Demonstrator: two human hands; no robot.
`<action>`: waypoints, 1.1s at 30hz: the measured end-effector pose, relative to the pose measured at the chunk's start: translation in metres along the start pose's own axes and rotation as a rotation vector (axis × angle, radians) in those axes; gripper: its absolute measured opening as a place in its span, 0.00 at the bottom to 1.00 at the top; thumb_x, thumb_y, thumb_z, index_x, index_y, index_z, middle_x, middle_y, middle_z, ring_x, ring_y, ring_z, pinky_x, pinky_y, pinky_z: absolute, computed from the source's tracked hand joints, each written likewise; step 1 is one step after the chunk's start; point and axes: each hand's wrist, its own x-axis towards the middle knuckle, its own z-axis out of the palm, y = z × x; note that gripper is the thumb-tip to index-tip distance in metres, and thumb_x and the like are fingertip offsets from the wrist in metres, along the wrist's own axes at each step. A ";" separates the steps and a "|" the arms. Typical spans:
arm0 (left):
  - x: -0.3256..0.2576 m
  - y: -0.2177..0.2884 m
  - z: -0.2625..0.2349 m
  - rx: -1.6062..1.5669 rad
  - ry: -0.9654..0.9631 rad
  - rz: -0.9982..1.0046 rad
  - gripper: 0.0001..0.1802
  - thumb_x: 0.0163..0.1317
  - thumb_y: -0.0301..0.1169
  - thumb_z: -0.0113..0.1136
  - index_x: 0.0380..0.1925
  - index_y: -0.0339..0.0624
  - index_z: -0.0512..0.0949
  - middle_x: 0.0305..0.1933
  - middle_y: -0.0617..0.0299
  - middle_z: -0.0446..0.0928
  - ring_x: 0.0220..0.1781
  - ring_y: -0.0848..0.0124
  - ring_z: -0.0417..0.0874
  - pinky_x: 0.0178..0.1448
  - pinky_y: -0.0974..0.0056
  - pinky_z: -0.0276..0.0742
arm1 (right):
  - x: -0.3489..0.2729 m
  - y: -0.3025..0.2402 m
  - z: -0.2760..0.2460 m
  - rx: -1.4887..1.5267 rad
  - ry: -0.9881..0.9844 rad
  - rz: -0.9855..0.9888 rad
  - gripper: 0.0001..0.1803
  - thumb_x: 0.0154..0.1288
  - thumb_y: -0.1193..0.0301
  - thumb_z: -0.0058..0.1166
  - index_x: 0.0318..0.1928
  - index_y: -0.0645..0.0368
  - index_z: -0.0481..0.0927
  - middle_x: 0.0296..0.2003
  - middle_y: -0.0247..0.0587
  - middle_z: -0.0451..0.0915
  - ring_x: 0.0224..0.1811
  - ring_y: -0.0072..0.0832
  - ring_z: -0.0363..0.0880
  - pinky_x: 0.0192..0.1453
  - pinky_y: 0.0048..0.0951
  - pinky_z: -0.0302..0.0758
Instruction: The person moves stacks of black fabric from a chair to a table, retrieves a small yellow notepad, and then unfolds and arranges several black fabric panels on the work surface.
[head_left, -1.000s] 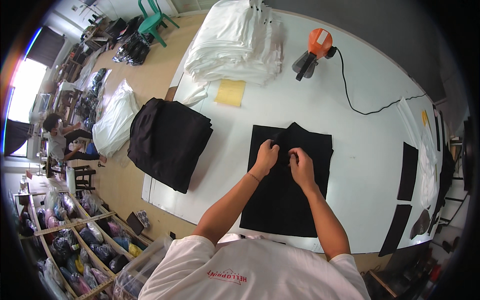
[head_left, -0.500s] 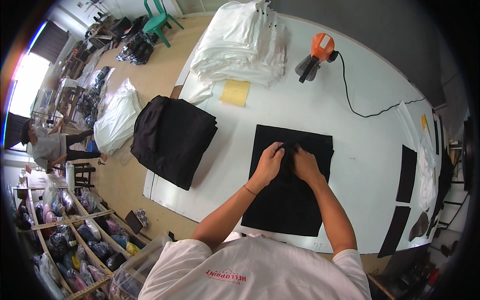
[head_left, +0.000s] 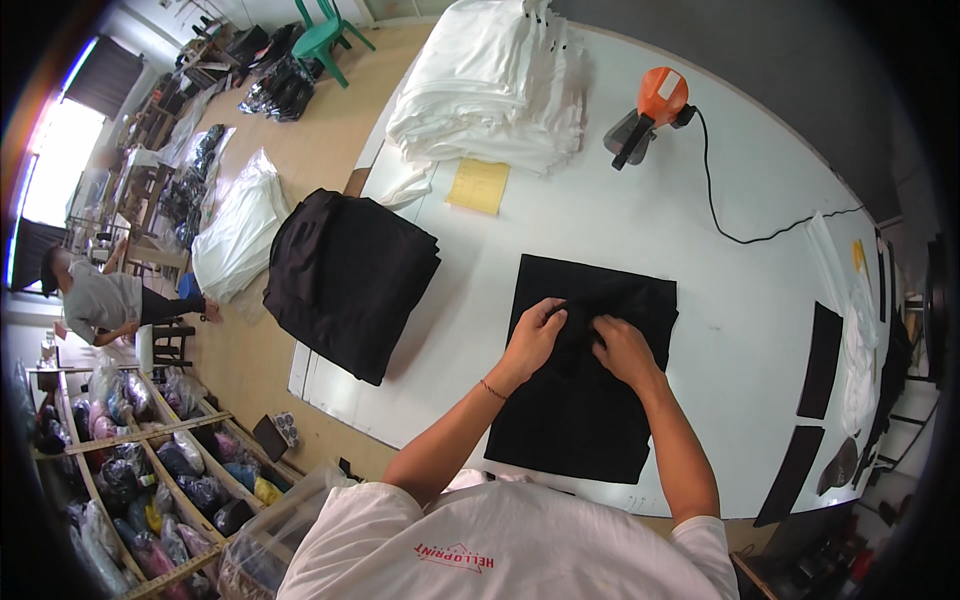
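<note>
A folded black cloth garment (head_left: 570, 420) lies flat on the white table in front of me. Near its upper edge, my left hand (head_left: 538, 335) pinches a raised fold of the fabric between thumb and fingers. Just to the right, my right hand (head_left: 625, 348) is closed with its fingertips on the same cloth. The fabric is bunched up between the two hands. To the left sits a thick stack of folded black garments (head_left: 350, 285), apart from both hands.
A tall pile of white garments (head_left: 480, 90) stands at the back beside a yellow paper (head_left: 477, 186). An orange corded tool (head_left: 661, 97) sits far right, its cable (head_left: 715, 205) trailing rightward. Dark strips (head_left: 821, 360) lie at the right edge. A person (head_left: 100, 295) is at far left.
My right hand has slowed from a blur and rests on the cloth a little lower. The left hand keeps its pinch. The whole view has shifted slightly.
</note>
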 end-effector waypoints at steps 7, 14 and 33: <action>-0.009 0.008 0.009 -0.109 -0.517 0.177 0.29 0.74 0.40 0.49 0.68 0.34 0.61 0.64 0.54 0.69 0.66 0.66 0.68 0.70 0.63 0.62 | 0.002 0.022 0.023 0.366 0.032 0.288 0.18 0.57 0.76 0.58 0.49 0.64 0.77 0.47 0.50 0.80 0.50 0.45 0.79 0.52 0.40 0.77; -0.033 0.000 0.032 0.003 -0.745 0.137 0.30 0.73 0.41 0.49 0.68 0.35 0.61 0.70 0.51 0.65 0.72 0.60 0.63 0.74 0.57 0.59 | -0.009 0.059 0.064 1.137 0.101 0.499 0.18 0.62 0.70 0.56 0.52 0.63 0.76 0.47 0.49 0.81 0.50 0.41 0.81 0.53 0.35 0.76; -0.072 -0.034 0.000 0.234 -0.859 -0.225 0.22 0.72 0.41 0.52 0.53 0.32 0.73 0.29 0.62 0.75 0.34 0.74 0.77 0.45 0.67 0.75 | -0.081 -0.016 0.080 0.129 0.379 0.103 0.21 0.59 0.67 0.56 0.51 0.64 0.75 0.47 0.55 0.78 0.49 0.51 0.78 0.54 0.44 0.74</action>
